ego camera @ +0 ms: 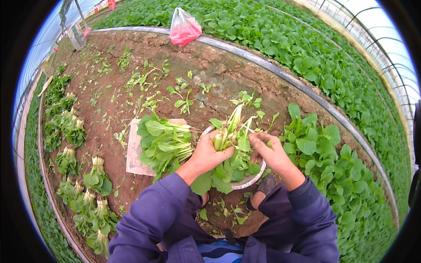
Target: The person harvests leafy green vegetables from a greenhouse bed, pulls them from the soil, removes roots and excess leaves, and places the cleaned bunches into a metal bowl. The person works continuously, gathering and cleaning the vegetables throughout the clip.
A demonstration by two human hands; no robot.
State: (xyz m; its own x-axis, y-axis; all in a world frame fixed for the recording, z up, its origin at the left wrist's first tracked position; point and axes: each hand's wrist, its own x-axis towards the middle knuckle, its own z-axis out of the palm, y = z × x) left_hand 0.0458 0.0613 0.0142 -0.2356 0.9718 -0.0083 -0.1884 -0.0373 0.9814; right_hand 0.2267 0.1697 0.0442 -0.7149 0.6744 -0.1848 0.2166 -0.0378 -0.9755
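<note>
My left hand point(210, 153) is closed around a bunch of leafy greens point(223, 139), roots and pale stems upward, leaves hanging below. Just right of the stems, my right hand point(264, 146) has bent fingers by a loose leaf; whether it pinches anything is unclear. Both hands are above a round basin point(248, 182) with a pale rim, which holds more greens and is partly hidden by them. To the left, a pile of loose greens point(166, 138) lies on a flat pale board point(135, 157), leaves to the left and roots to the right.
Tied bundles of greens point(97, 177) lie on the soil at left. Leafy plants point(332, 164) grow close at right. A grey hose or pipe point(263, 62) curves past the far side, with a plastic bag point(185, 29) with red contents on it. Scattered leaves point(141, 80) litter the soil.
</note>
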